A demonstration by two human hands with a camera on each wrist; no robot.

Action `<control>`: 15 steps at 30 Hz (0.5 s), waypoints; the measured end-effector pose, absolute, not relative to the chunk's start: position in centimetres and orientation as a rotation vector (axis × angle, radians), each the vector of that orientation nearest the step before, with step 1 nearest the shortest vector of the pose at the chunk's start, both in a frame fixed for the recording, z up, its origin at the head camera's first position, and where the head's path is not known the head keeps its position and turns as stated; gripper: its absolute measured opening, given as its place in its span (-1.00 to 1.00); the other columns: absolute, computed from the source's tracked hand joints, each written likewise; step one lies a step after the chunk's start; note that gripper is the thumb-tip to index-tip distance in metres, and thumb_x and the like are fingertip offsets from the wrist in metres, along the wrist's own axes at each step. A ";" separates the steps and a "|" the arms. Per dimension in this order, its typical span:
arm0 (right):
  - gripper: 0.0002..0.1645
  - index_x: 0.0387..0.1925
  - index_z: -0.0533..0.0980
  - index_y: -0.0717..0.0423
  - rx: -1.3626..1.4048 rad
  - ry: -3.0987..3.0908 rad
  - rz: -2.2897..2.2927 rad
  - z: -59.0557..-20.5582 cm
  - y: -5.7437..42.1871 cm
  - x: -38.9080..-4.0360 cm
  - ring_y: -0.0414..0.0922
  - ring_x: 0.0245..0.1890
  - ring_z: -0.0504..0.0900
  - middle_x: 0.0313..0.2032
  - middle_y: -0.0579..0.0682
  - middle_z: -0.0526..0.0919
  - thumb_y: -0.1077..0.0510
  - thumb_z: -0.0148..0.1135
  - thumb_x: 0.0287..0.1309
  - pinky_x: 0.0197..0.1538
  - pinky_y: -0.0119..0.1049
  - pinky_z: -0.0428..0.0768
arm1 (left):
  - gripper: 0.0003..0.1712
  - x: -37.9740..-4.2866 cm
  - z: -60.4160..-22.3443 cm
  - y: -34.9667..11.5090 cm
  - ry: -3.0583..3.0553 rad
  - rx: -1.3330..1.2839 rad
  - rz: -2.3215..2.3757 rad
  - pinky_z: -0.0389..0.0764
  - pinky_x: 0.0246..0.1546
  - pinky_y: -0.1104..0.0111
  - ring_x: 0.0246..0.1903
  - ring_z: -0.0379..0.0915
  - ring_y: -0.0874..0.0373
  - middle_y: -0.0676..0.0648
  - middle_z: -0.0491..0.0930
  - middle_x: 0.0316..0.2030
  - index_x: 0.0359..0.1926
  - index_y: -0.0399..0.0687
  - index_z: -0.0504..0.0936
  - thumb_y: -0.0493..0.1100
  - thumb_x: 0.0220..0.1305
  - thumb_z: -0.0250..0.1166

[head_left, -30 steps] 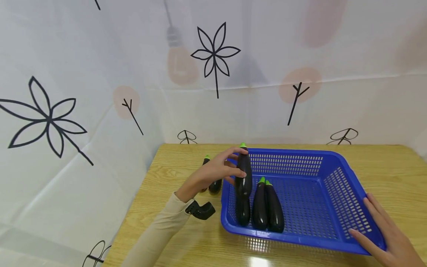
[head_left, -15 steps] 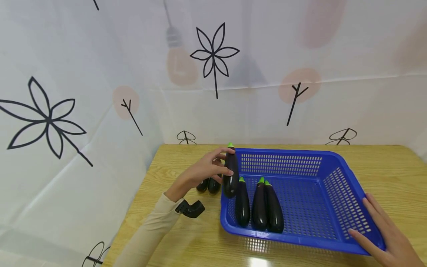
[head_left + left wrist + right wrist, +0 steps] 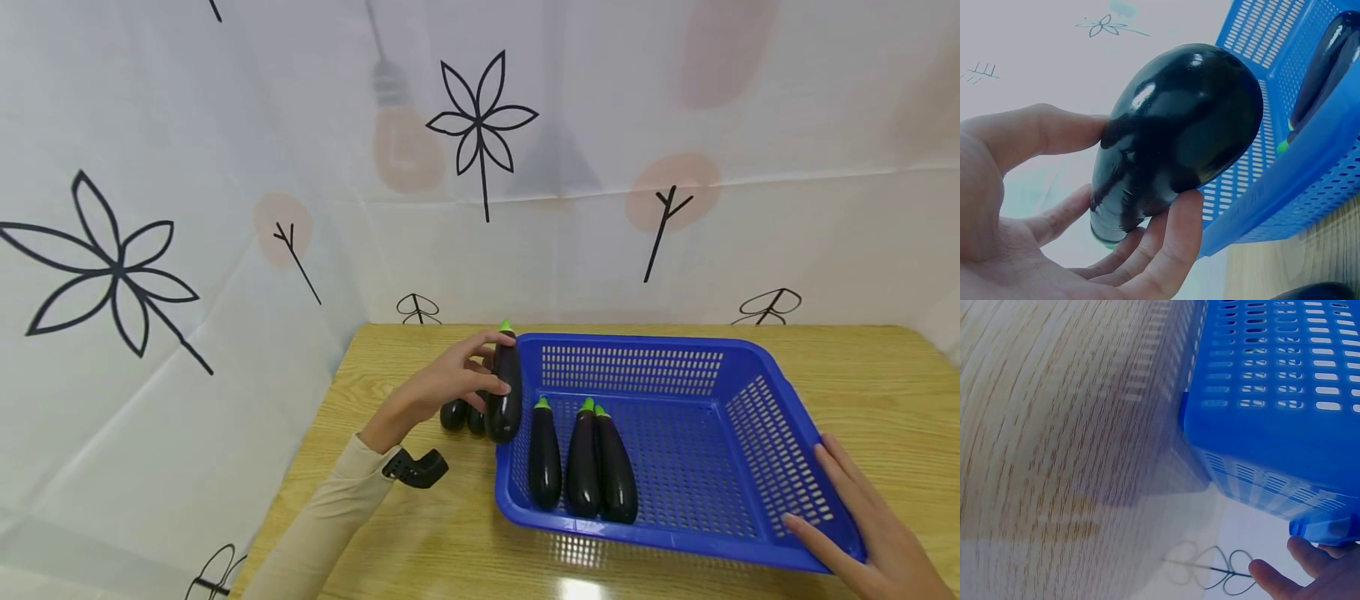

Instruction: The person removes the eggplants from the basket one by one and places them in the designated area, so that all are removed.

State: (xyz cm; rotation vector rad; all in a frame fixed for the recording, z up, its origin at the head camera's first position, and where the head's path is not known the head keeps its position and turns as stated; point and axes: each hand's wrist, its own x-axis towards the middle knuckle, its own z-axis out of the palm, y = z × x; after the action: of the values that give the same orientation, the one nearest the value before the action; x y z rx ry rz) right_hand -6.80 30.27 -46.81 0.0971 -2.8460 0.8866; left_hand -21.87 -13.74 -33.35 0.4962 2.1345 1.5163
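Observation:
My left hand (image 3: pixel 457 375) grips a dark, glossy eggplant (image 3: pixel 504 396) with a green stem cap, thumb on one side and fingers on the other. It hangs upright just beside the left rim of the blue plastic basket (image 3: pixel 720 550). The left wrist view shows the fat end of this eggplant (image 3: pixel 1185 119) close up. Inside the basket, at its left, lie an eggplant (image 3: pixel 544 458), a second eggplant (image 3: pixel 584 467) and a third eggplant (image 3: pixel 617 475). My right hand (image 3: pixel 873 533) rests at the basket's right rim, fingers fairly straight.
Partly hidden behind my left hand, an eggplant (image 3: pixel 453 415) and another eggplant (image 3: pixel 477 421) lie on the wooden table (image 3: pixel 420 533), left of the basket. A white patterned cloth (image 3: pixel 585 250) hangs behind and to the left of the table.
My left hand has carried its eggplant leftward, from above the basket's left side to beyond the left rim. An eggplant in the basket is now uncovered. The right hand has stayed put.

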 end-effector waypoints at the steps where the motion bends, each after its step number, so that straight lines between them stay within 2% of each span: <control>1: 0.12 0.48 -0.34 0.02 0.098 -2.846 0.887 -46.8 30.3 -6.8 0.27 0.38 -0.47 0.46 0.03 -0.48 -0.02 0.21 0.19 0.19 0.28 -0.55 | -0.34 -21.9 -33.3 -13.8 2.137 0.491 1.515 0.64 -0.33 0.16 -0.11 0.53 0.03 -0.22 0.31 0.19 0.31 0.01 0.30 -0.28 0.19 0.28; 15: 0.12 0.48 -0.33 0.02 0.082 -2.846 0.877 -46.8 30.3 -6.8 0.28 0.38 -0.46 0.46 0.04 -0.48 -0.04 0.21 0.19 0.18 0.31 -0.53 | -0.34 -21.9 -33.5 -15.0 2.166 0.493 1.502 0.64 -0.34 0.15 -0.13 0.55 0.04 -0.23 0.38 0.15 0.30 0.01 0.30 -0.28 0.18 0.27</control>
State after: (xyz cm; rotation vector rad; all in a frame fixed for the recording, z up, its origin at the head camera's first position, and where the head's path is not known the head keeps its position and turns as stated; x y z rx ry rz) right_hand -6.75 30.28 -46.82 0.0824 -2.8460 0.8767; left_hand -21.93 -14.97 -33.52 0.4935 2.1659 1.5018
